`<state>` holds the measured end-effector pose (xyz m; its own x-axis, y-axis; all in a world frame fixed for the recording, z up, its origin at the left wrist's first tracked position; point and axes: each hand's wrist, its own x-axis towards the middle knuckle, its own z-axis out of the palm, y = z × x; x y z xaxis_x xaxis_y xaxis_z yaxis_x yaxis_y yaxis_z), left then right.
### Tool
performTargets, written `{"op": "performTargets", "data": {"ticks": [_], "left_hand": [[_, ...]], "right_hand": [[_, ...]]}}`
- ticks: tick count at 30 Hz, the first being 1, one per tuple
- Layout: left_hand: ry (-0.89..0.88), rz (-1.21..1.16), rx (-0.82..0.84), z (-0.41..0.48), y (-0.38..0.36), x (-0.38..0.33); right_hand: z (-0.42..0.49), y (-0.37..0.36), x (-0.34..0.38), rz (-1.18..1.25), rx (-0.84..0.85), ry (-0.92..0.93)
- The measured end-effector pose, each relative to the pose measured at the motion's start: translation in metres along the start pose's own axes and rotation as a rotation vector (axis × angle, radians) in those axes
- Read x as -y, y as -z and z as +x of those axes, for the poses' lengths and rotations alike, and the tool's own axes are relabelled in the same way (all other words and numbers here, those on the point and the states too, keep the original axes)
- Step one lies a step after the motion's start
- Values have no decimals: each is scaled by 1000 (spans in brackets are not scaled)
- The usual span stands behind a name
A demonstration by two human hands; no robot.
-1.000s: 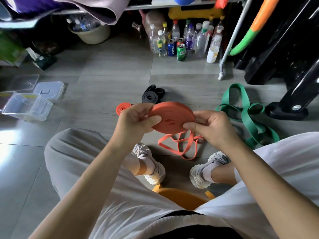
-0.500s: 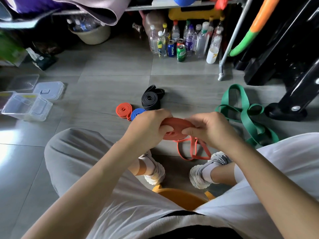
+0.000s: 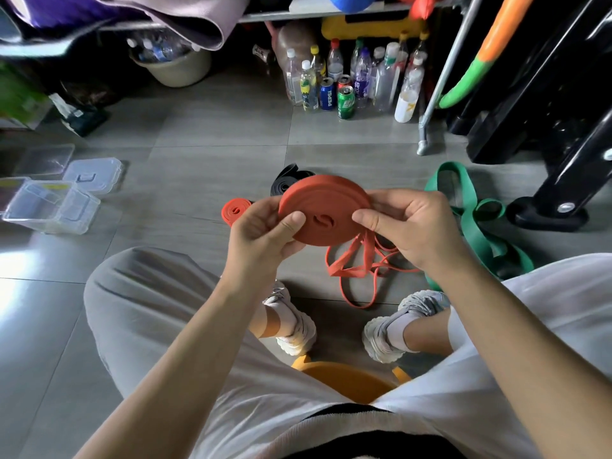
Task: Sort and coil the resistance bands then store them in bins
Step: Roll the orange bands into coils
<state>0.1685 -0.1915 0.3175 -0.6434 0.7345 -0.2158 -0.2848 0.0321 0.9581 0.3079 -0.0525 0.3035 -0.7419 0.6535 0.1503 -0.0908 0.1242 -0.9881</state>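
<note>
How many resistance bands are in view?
4: large orange coil held centre, small orange coil left, black coil behind, loose green band right. More may be hidden.

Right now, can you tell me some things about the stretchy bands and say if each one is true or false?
1. The left hand and the right hand both hold the orange coil. True.
2. All of that band is rolled up. False: a loose tail hangs down from it to the floor.
3. The green band is coiled inside a bin. False: it lies unrolled on the floor.
4. A small orange coil lies on the floor. True.
5. The right hand holds the black band. False: it lies on the floor behind the orange coil.
</note>
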Motion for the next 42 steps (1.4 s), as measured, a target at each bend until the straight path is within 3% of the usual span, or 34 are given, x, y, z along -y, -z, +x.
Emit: {"op": "performTargets", "data": {"ticks": [2, 4, 8, 12, 17, 24, 28, 30, 36, 42], "left_hand": [[41, 58, 21, 1, 0, 2], [5, 285, 49, 4, 3, 0], [-339, 1011, 122, 8, 4, -6], [-460, 1412, 213, 11, -7, -11], [-442, 1154, 137, 13, -4, -15], [-234, 648, -6, 7, 11, -11], [-99, 408, -43, 4, 15, -6], [-96, 496, 13, 4, 18, -3], [-379, 1309, 245, 6, 13, -7], [-300, 1533, 392, 15, -5, -7]], "right_hand": [[0, 1, -1, -51, 21, -7], [-1, 2, -4, -99, 43, -27], [-3, 1, -14, -365, 88, -68], [-6, -6, -13, -535, 153, -45], [-4, -1, -15, -418, 118, -66], [-6, 6, -22, -245, 93, -122], [-3, 5, -23, -328, 34, -99], [-3, 6, -25, -381, 53, -95], [-6, 1, -24, -622, 184, -93], [-7, -4, -12, -729, 271, -65]]}}
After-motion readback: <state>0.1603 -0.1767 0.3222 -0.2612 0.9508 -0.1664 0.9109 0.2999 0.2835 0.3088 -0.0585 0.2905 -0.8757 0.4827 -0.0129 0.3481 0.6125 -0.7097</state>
